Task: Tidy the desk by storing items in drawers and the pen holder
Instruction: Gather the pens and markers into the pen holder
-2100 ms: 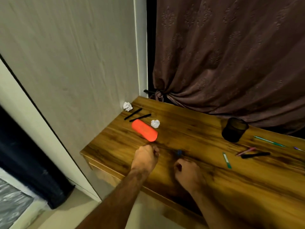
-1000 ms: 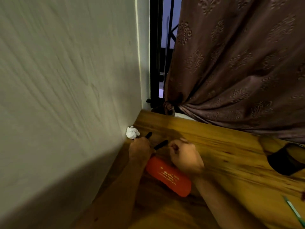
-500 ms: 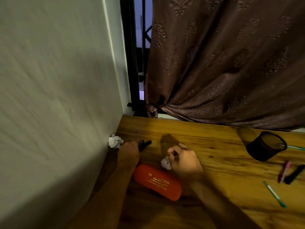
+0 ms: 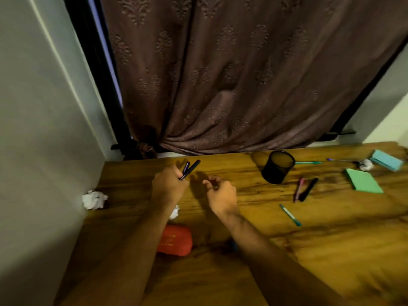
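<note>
- Left hand grips two slim black pens, tips pointing toward one o'clock.
- Right hand, loosely curled, holds nothing.
- Black mesh pen holder stands at two o'clock from both hands.

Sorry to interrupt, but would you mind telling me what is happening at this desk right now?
A person is tidying a wooden desk. Their left hand grips two black pens, lifted off the surface, while the right hand hovers loosely curled and empty. The black mesh pen holder stands further right; other pens, crumpled paper balls, sticky notes and an orange case lie scattered about.
</note>
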